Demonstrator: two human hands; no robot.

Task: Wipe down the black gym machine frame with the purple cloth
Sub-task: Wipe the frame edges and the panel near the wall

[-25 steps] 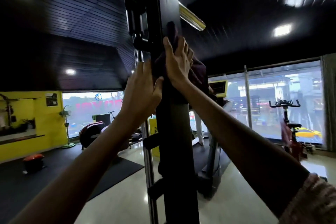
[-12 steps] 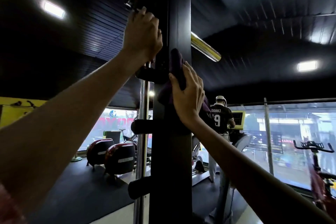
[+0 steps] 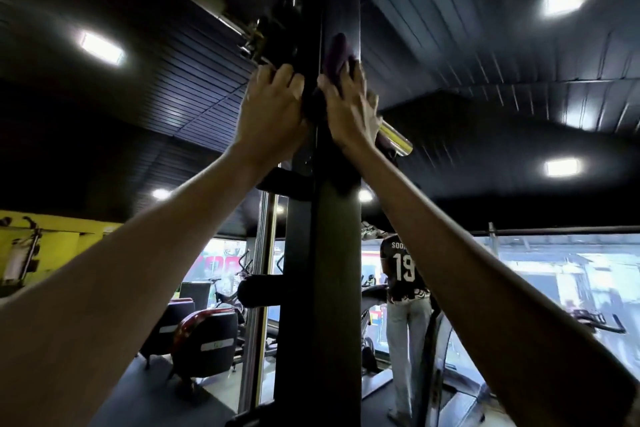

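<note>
Dark slatted gym ceiling overhead, right hand [image 3: 349, 107] flat, fingers together, pressing the purple cloth [image 3: 335, 55] high on the black frame [image 3: 334, 253] upright; left hand [image 3: 273, 107] curled round its left edge. Best kept firm, long strokes downward. Readable: "19" on a bystander's jersey [image 3: 403, 269].

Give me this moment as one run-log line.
step: wiping post | right hand: presses purple cloth flat on black post | left hand: grips bracket beside post | done: no
</note>
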